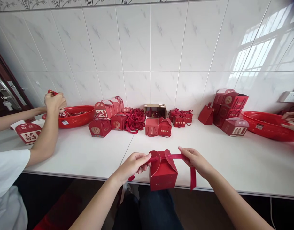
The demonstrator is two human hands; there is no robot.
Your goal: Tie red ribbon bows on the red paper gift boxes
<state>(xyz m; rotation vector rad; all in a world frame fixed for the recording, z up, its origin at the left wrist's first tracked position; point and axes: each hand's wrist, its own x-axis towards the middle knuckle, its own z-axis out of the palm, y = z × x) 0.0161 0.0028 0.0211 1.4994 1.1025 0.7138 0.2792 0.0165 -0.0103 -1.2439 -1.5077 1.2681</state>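
A red gift box (pixel 163 175) with rounded top flaps sits at the table's front edge, right before me. A dark pink ribbon (pixel 176 156) runs through the top of its flaps. On the box's left side, my left hand (pixel 136 163) pinches one end of the ribbon between thumb and fingers. Over on the right, my right hand (pixel 196 161) grips the other end, and a loose tail hangs below it. Between both hands the ribbon is stretched out, roughly level across the box top.
Behind lie a heap of red ribbons (pixel 135 119), an open cardboard box (pixel 155 110) and several red gift boxes (pixel 229 105) in stacks. Red basins stand at left (pixel 77 117) and right (pixel 269 126). A co-worker's arms (pixel 47 127) reach in from the left; another person's hands (pixel 292 120) are at the right basin.
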